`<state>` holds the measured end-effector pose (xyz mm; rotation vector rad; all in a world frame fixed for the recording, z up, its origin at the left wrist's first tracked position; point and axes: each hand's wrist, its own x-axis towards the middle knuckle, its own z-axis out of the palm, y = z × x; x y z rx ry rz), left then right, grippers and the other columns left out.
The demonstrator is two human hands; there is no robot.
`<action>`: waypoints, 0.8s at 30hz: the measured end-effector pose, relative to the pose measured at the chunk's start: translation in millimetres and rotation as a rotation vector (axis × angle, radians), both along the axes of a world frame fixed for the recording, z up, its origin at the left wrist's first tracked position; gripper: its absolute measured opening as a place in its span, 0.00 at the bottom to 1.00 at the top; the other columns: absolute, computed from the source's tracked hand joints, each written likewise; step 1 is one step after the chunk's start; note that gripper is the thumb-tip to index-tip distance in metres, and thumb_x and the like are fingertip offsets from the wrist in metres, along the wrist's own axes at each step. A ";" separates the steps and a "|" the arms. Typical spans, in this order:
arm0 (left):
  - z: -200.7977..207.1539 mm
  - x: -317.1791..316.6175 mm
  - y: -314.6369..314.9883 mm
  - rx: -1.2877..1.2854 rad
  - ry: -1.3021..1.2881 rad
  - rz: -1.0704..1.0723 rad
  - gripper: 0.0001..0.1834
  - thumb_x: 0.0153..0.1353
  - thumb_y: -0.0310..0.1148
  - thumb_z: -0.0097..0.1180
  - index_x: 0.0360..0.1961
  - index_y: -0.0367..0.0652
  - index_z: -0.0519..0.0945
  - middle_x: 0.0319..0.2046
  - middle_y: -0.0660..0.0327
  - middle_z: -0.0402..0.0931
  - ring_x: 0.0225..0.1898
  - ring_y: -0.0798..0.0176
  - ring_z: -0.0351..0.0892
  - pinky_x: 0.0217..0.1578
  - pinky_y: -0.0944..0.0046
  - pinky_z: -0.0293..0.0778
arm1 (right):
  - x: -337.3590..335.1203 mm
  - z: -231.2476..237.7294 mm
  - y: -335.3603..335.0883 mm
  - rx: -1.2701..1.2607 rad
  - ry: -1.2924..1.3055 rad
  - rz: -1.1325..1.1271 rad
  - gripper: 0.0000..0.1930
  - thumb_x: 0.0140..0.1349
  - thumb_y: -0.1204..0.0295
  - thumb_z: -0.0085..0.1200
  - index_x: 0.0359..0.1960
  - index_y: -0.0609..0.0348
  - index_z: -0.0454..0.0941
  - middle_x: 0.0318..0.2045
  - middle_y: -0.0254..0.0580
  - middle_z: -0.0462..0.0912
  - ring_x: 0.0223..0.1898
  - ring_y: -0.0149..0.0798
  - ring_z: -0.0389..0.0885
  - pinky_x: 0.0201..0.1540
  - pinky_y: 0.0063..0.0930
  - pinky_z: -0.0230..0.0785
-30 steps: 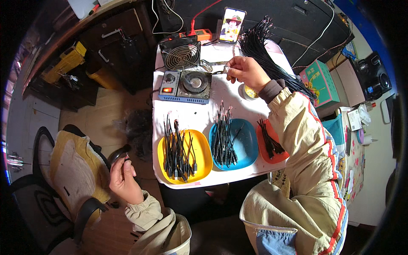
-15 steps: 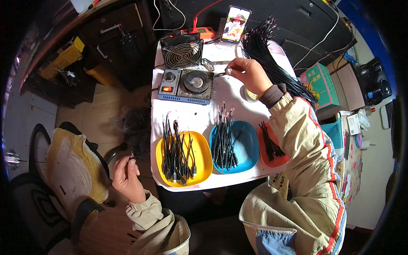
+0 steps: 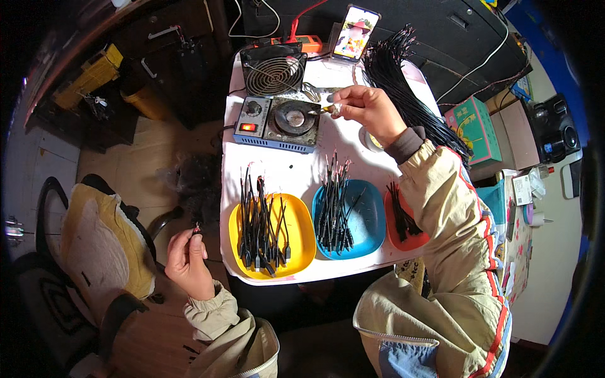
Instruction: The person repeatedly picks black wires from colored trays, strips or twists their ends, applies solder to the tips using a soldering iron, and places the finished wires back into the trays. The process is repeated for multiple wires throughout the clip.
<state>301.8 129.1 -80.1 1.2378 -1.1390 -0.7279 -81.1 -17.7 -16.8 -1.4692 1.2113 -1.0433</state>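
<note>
My right hand is closed in a pinch on a small thin tool with a yellowish part; its exact kind is hard to make out. The tool's tip reaches over the right rim of the round solder pot, whose middle looks shiny. A red switch glows on the pot's grey housing. Low at the left, beyond the table edge, my left hand pinches a black cable; its bare reddish wire ends point up and the rest is hidden in the fingers.
Black cables lie in a yellow tray, a blue tray and a red tray. A fan stands behind the pot, a phone to its right. A long black cable bundle lies at the right. A chair stands left.
My right hand has brought the small tool left, over the pot's rim. The pot's middle looks brighter. My left hand stays almost where it was, still holding the cable.
</note>
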 end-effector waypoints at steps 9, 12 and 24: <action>-5.3 1.6 0.0 0.027 0.002 -0.008 0.07 0.61 0.19 0.57 0.41 0.29 0.79 0.36 0.59 0.74 0.24 0.74 0.67 0.24 0.74 0.64 | 30.9 -7.2 -19.7 -0.223 0.316 -0.107 0.05 0.56 0.76 0.62 0.34 0.63 0.83 0.27 0.39 0.85 0.29 0.27 0.79 0.37 0.24 0.73; -7.2 2.2 0.0 0.027 0.000 -0.009 0.07 0.61 0.19 0.57 0.41 0.30 0.79 0.36 0.59 0.75 0.24 0.74 0.67 0.24 0.74 0.64 | 37.7 -5.1 -19.1 -0.263 0.470 -0.156 0.06 0.54 0.75 0.63 0.34 0.61 0.84 0.27 0.42 0.85 0.28 0.32 0.80 0.37 0.27 0.73; -9.5 4.3 0.7 0.059 0.007 -0.011 0.07 0.62 0.19 0.56 0.40 0.30 0.80 0.36 0.59 0.75 0.24 0.74 0.67 0.24 0.74 0.64 | 45.5 -3.4 -15.8 -0.266 0.532 -0.115 0.07 0.55 0.74 0.61 0.35 0.61 0.84 0.28 0.44 0.85 0.30 0.34 0.81 0.37 0.28 0.73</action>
